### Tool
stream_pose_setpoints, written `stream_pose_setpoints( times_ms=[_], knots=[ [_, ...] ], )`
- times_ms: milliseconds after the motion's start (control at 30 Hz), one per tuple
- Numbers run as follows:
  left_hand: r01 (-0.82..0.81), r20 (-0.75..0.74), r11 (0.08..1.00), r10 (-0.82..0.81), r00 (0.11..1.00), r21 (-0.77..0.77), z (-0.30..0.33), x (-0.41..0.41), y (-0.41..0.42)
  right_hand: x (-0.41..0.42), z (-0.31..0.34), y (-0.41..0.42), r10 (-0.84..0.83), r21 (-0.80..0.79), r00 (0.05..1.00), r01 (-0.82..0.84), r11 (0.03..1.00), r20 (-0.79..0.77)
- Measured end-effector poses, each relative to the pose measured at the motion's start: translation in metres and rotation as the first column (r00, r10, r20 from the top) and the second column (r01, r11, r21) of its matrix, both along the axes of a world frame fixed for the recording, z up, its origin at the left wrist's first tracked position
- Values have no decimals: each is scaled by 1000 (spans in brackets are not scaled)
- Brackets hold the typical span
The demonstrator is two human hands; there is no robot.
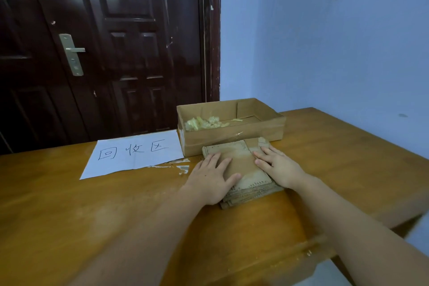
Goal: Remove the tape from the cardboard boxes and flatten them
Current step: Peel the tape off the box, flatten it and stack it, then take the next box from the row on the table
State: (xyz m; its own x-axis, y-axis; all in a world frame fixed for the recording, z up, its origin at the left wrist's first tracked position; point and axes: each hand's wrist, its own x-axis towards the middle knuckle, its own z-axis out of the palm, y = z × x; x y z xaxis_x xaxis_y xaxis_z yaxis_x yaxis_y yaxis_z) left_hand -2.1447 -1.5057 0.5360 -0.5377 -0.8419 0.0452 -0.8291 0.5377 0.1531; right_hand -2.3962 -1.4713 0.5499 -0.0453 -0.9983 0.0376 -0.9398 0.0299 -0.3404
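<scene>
A stack of flattened brown cardboard boxes [241, 165] lies on the wooden table [92, 204], just in front of an open cardboard tray [232, 134]. My left hand [209, 179] rests flat on the stack's left side, fingers straight. On the stack's right side my right hand [278, 167] presses down, fingers spread and straight. Inside the tray's left part lies a heap of crumpled clear tape [204, 123].
A white paper sheet [137, 153] with handwritten characters lies left of the tray. Torn tape scraps [183, 167] stick to the table by the sheet's corner. A dark door [104, 49] stands behind the table, a blue wall [325, 42] to the right.
</scene>
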Motion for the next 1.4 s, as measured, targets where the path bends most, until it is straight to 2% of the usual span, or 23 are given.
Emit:
stream_pose_setpoints(
  times_ms=[333,567,800,933,1033,1133,1233,1300,1400],
  knots=[
    [-3,55,1000,3,998,-3,4,-1,1,3,-1,-2,-4,1,999,4,1000,-37],
    [-11,104,1000,11,994,-6,10,-3,3,10,15,-8,-9,124,998,17,992,-60],
    [-27,105,993,39,994,-116,15,2,21,25,20,10,-7,94,974,29,995,-228],
    [16,139,999,-9,990,-50,27,37,41,34,30,16,7,96,916,34,995,-400],
    [-38,125,997,47,991,-73,42,85,52,50,45,17,-39,-7,882,40,999,-469],
    [-93,127,990,107,986,-110,58,132,61,84,65,18,-35,-156,896,-39,987,-443],
    [-137,129,981,155,979,-134,73,174,68,139,84,19,86,-278,951,-173,945,-298],
    [-153,116,975,173,978,-160,81,200,73,180,92,21,217,-296,947,-283,912,-237],
    [-204,89,957,226,970,-207,89,238,82,240,99,23,373,-221,906,-413,883,-201]
  ],
)
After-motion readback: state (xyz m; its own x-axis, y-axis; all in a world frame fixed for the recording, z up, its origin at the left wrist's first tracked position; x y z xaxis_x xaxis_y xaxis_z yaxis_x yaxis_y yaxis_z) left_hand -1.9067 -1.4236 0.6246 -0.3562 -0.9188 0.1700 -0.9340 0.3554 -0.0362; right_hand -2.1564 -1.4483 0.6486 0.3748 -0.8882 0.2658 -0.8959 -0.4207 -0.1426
